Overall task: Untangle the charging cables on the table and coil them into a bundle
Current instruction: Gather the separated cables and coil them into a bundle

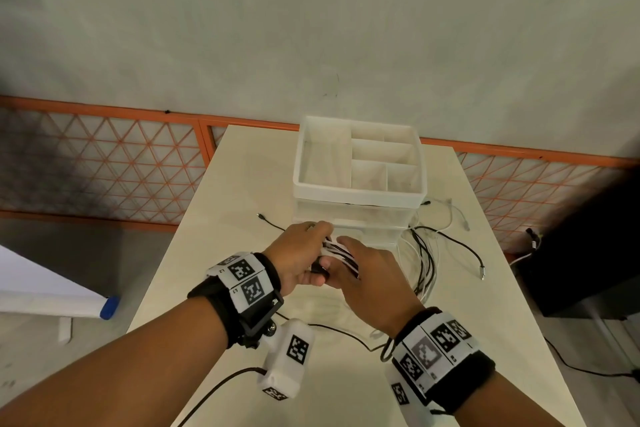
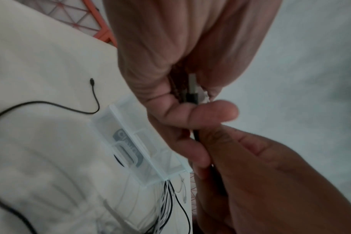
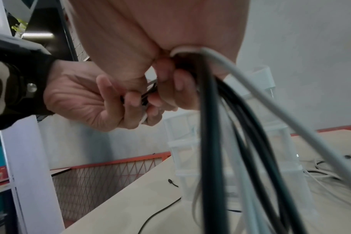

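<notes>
Above the pale worktop [image 1: 242,184] both hands, left hand [image 1: 301,255] and right hand [image 1: 369,276], clench limp, light charging cables [image 1: 341,255], best gripped near their stiff plugs.

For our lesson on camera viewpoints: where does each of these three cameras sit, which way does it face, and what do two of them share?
Head: worn on the head, looks down at the table; both forearms, left hand, right hand.
Left wrist: looks along the palm; fingers pinch a black plug.
Right wrist: looks along the palm; gripped cables, left hand opposite.
Shared: all show the white organizer.
</notes>
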Motion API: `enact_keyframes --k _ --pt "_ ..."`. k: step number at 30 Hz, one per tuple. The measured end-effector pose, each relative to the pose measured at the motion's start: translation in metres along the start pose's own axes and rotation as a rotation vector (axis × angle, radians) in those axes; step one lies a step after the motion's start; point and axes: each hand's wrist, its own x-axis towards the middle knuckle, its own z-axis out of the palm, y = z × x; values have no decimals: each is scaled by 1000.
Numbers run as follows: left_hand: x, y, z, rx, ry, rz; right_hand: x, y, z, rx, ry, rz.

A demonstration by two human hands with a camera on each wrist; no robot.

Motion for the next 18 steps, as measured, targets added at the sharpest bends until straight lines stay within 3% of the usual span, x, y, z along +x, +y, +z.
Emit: enact_keyframes --k 3,5,9,12,15,18 --pt "4 -4 -2 -15 22 -3 -1 -6 0 45 -3 -16" --pt "8 -8 -1 13 108 56 -2 -11 -2 106 -64 -19" --pt "8 -6 -6 -31 250 151 0 0 -16 220 -200 172" --pt "7 -3 -27 -91 234 72 -4 23 -29 270 -168 317" --pt "12 -11 -42 223 202 -28 -5 29 -36 252 -87 334" --pt "9 -4 -31 519 274 247 -1 15 -39 147 -129 223"
